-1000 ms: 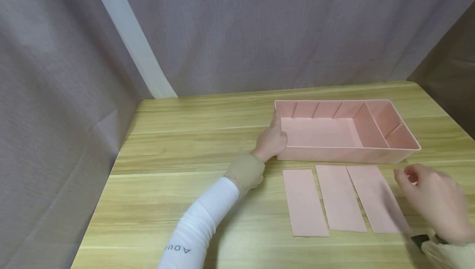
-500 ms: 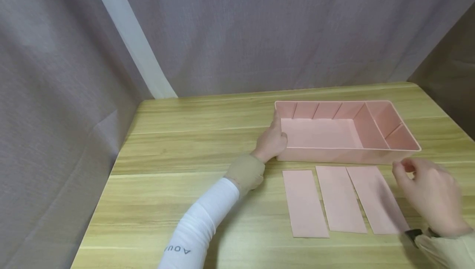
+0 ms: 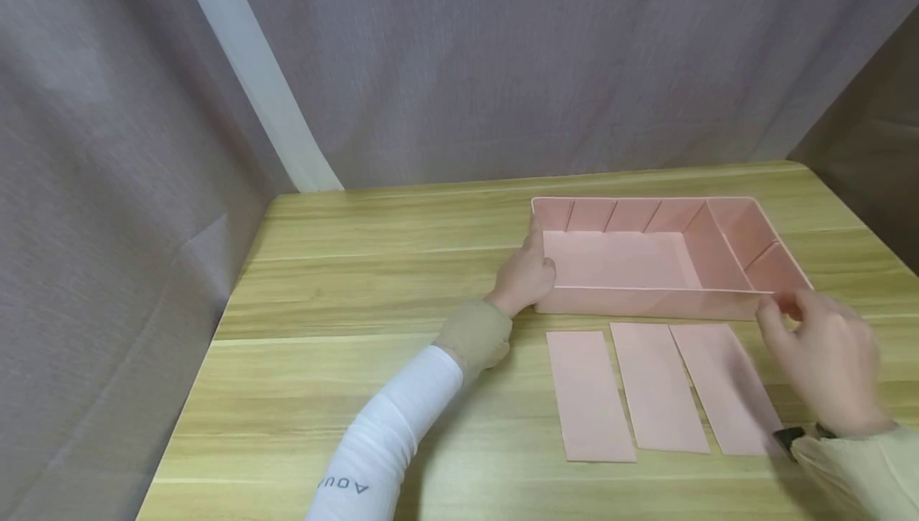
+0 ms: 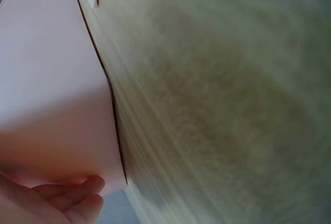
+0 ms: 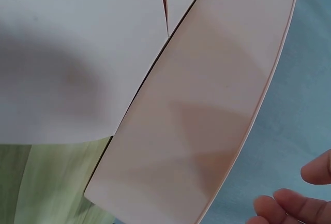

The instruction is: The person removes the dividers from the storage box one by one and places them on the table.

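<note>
A pink organizer box (image 3: 646, 302) stands on the table, with one upright divider (image 3: 718, 248) toward its right end. At the left end, my left hand (image 3: 522, 280) grips the wall; in the left wrist view its fingers (image 4: 85, 203) lie against the box's outer side. My right hand (image 3: 826, 365) hovers by the front right corner, fingers loosely bent, holding nothing. The right wrist view shows a gap between its thumb (image 5: 318, 169) and fingers. Three flat pink panels lie before the box: a left panel (image 3: 592, 397), a middle panel (image 3: 660, 389) and a right panel (image 3: 725, 389).
The wood-grain table (image 3: 345, 266) extends well to the left of the box. Grey curtains (image 3: 502, 66) hang behind and at the left. Narrow slots (image 3: 609, 215) line the box's back wall.
My right hand has moved left and slightly up toward the front right corner of the box. My left hand, the box and the panels stay in place.
</note>
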`<action>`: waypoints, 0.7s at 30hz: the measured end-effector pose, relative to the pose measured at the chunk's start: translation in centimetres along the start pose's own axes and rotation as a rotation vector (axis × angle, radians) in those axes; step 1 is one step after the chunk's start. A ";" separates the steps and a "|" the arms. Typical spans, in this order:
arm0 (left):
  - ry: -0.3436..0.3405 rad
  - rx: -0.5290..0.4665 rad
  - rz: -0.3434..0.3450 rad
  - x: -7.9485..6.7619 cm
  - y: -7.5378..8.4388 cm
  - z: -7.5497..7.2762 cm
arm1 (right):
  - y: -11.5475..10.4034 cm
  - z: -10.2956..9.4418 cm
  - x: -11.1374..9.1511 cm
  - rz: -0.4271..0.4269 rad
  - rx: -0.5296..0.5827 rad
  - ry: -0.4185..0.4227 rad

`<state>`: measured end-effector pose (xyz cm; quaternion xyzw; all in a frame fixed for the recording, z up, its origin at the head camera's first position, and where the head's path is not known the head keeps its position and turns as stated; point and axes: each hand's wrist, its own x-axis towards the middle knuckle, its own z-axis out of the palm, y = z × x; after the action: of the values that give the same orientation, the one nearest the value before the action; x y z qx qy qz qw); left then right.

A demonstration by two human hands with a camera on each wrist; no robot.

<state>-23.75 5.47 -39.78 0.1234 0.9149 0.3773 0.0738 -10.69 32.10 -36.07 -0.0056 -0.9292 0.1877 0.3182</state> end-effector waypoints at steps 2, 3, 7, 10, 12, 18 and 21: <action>0.004 -0.004 0.001 0.0 0.0 0.0 | 0.0 0.1 0.1 0.016 -0.002 -0.005; 0.006 -0.007 0.002 0.0 0.0 0.0 | 0.1 0.2 0.2 0.017 -0.001 0.000; 0.010 -0.016 0.008 -0.1 0.0 0.0 | 0.2 0.4 0.5 0.030 -0.006 0.001; 0.008 -0.011 0.009 -0.1 0.0 0.0 | 0.4 0.6 0.8 0.032 -0.015 0.008; 0.008 -0.006 0.006 -0.1 0.0 0.0 | 0.6 0.7 1.0 0.026 -0.020 0.017; 0.005 -0.008 -0.003 -0.1 0.1 0.0 | 0.9 1.2 1.4 0.029 -0.028 0.012; 0.000 -0.017 -0.006 -0.1 0.1 0.0 | 1.0 1.3 1.7 0.032 -0.026 -0.003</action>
<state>-23.67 5.52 -39.75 0.1203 0.9120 0.3847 0.0758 -12.90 32.80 -36.37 -0.0244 -0.9318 0.1809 0.3137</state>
